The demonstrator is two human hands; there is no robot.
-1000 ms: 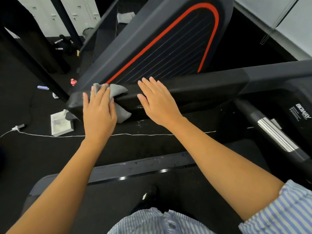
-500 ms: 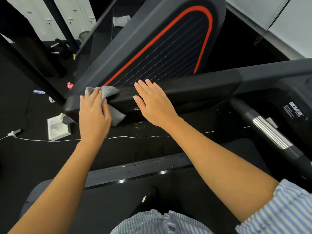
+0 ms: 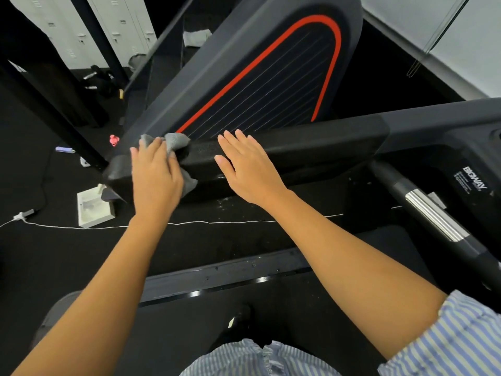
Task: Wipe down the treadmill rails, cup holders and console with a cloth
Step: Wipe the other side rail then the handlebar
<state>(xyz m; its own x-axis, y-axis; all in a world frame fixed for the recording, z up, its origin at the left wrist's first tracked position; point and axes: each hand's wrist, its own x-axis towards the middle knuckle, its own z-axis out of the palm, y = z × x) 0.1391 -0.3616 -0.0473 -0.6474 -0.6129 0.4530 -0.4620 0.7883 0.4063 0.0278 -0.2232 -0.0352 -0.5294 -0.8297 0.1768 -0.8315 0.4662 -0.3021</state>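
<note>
A black padded treadmill rail (image 3: 311,145) runs from left of centre towards the right. My left hand (image 3: 154,177) lies flat on a grey cloth (image 3: 176,141) draped over the rail's left end, fingers straight and pressing down. Cloth shows above my fingertips and below my palm. My right hand (image 3: 246,169) rests flat on the rail just right of the cloth, fingers extended. At the far right are the console housing (image 3: 471,169) with a white logo and a black handle with a chrome sensor band (image 3: 433,215).
Behind the rail rises a dark upright panel with a red outline (image 3: 271,77). On the black floor lie a white box (image 3: 93,207), a white cable (image 3: 217,222) and small bits. White lockers (image 3: 113,28) stand far left. The treadmill's side frame (image 3: 230,275) crosses below my arms.
My left hand with the cloth has slid a little leftward along the rail's end. My right hand has stayed flat on the rail beside it.
</note>
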